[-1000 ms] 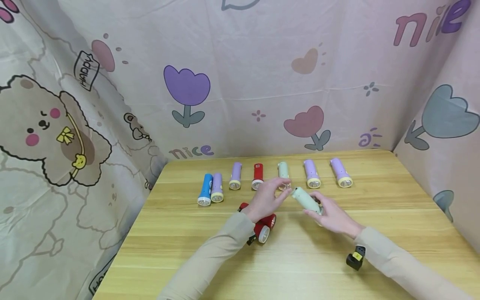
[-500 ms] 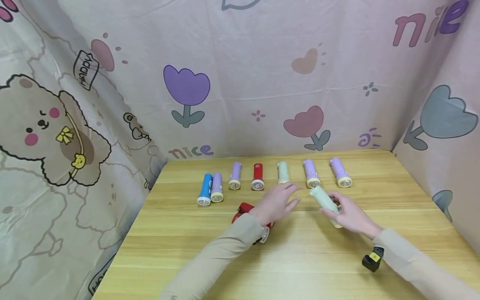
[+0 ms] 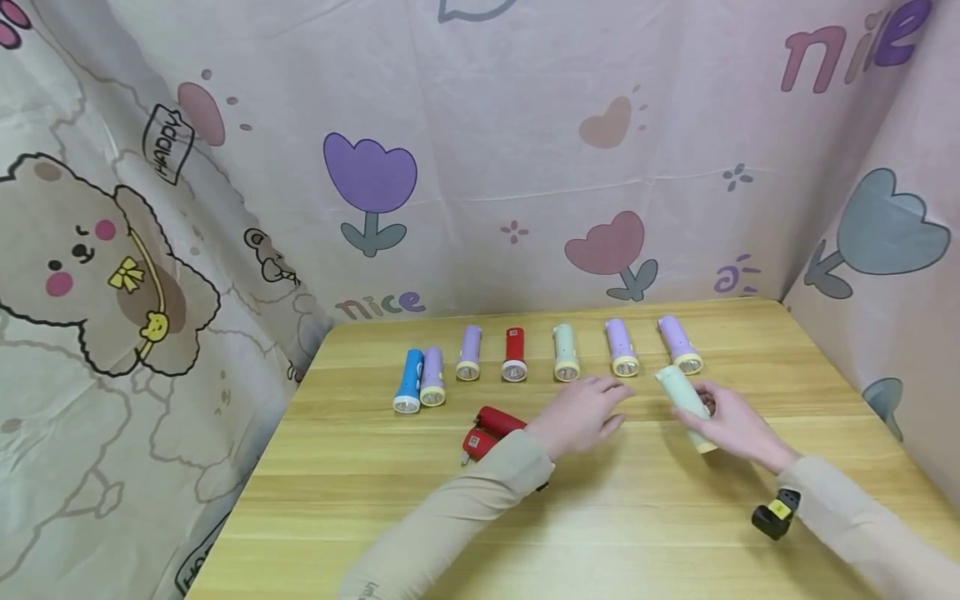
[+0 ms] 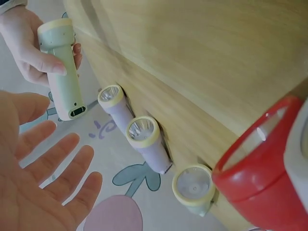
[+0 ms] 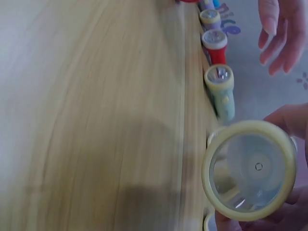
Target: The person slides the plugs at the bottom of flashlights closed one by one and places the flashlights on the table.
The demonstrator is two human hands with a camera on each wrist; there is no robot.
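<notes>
My right hand (image 3: 735,425) grips a light green flashlight (image 3: 684,402) round its body, above the right part of the table. In the right wrist view its pale yellow lens rim (image 5: 209,166) faces the camera. My left hand (image 3: 581,419) is held over the middle of the table with its fingers spread and nothing in them; the left wrist view shows its palm (image 4: 29,178) beside the green flashlight, apart from it. Two red flashlights (image 3: 501,418) lie under my left wrist, partly hidden by the sleeve.
Along the back of the wooden table (image 3: 337,500) stretches a row of flashlights: blue (image 3: 409,379), red (image 3: 514,354), light green (image 3: 566,352) and several purple ones, such as the purple flashlight (image 3: 621,346). A patterned curtain (image 3: 480,167) hangs behind.
My right hand has moved right with the green flashlight. My left hand has followed to the right, uncovering the light green flashlight in the row and more of the red ones.
</notes>
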